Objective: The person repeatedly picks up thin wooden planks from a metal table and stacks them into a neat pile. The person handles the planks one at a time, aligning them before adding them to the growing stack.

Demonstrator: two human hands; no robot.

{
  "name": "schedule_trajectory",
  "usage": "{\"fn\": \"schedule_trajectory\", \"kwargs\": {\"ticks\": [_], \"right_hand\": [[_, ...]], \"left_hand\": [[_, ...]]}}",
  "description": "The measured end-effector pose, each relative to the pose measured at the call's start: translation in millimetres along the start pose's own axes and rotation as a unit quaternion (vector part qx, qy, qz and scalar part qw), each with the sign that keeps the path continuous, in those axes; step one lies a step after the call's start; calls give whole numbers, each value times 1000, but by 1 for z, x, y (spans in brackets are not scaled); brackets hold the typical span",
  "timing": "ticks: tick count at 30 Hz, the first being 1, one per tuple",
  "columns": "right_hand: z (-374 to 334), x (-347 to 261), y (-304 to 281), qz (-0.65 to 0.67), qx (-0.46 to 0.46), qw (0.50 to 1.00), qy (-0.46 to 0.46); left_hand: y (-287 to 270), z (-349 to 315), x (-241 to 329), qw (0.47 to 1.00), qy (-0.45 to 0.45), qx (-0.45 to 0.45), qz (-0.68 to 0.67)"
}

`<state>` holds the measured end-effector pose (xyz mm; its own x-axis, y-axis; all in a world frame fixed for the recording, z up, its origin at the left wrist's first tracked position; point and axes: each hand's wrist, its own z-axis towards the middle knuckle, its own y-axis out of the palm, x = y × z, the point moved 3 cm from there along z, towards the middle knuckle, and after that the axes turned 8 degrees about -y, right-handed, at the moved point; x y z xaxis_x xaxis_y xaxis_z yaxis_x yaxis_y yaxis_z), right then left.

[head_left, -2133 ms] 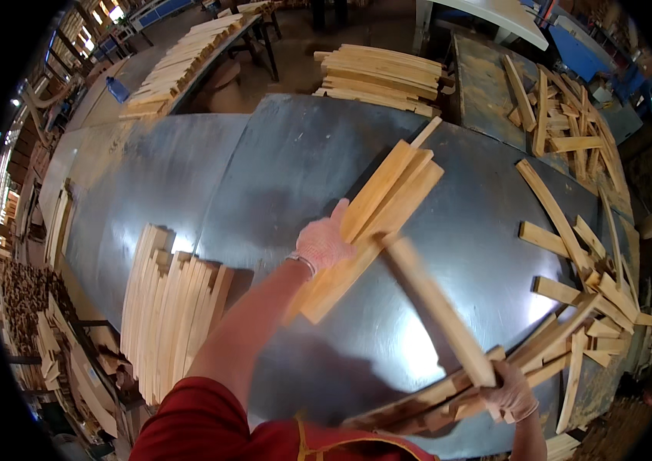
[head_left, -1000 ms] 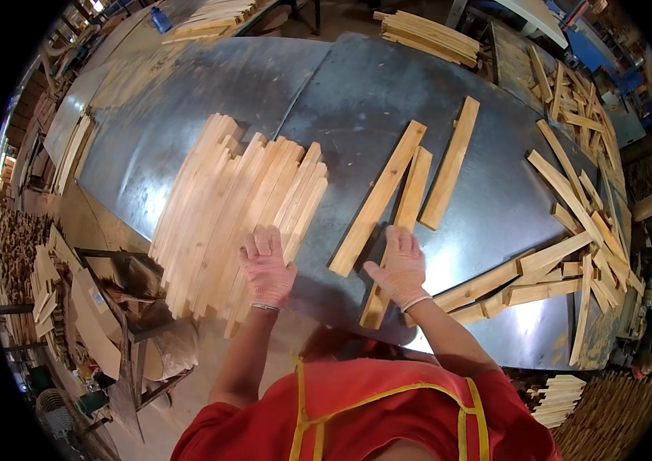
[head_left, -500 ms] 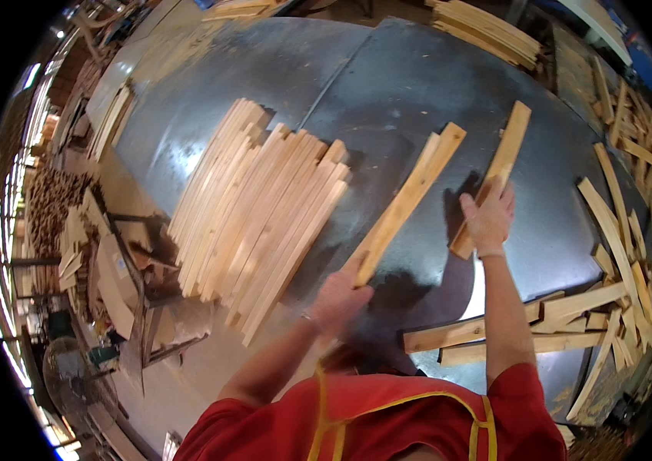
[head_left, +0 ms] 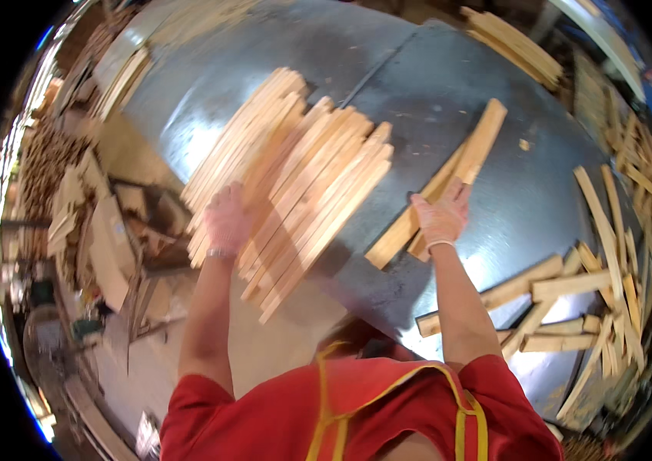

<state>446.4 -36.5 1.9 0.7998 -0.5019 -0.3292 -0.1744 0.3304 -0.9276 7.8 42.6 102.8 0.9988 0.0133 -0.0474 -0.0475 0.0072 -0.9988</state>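
A row of pale wooden strips (head_left: 318, 184) lies side by side on the grey metal tabletop (head_left: 372, 46), left of centre. My left hand (head_left: 226, 219), somewhat blurred, rests over the near left part of that row with its fingers stretched along the strips. To the right, two separate wooden strips (head_left: 481, 142) overlap at a narrow angle. My right hand (head_left: 443, 217) spans their near part, thumb on the left and fingers on the right, gripping them against the table. Its palm hides where the strips cross.
Loose wooden offcuts (head_left: 572, 288) lie jumbled at the table's right edge. A strip stack (head_left: 514, 48) stands far right, and a smaller bundle (head_left: 122, 83) far left. Beside the table on the left are scrap boards (head_left: 107, 242) and a fan (head_left: 45, 338).
My left hand has let go of its strip and moved left onto the row. That strip now lies against the other under my right hand, which has shifted left. The view has shifted slightly.
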Motion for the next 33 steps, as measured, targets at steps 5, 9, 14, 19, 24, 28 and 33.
{"fn": "schedule_trajectory", "kwargs": {"ticks": [5, 9, 14, 19, 24, 28, 33], "right_hand": [[-9, -17, -33, 82, -81, 990, 86], [-13, -13, -37, 90, -109, 980, 141], [-127, -31, -52, 456, -133, 875, 93], [-133, 9, -106, 405, -423, 804, -109], [15, 221, -156, 149, -42, 988, 2], [122, 299, -184, -22, -18, 998, 51], [180, 302, -121, 1, -67, 996, 53]], "left_hand": [[21, -71, 85, 977, 179, 37, -113], [27, -97, 166, 913, 226, -160, -300], [64, -95, 219, 866, 94, -316, -376], [58, -114, 231, 961, 108, -171, -191], [39, -114, 185, 991, 131, 0, -27], [66, -125, 192, 960, 189, 154, 136], [56, -215, 335, 926, 340, -40, -162]]}}
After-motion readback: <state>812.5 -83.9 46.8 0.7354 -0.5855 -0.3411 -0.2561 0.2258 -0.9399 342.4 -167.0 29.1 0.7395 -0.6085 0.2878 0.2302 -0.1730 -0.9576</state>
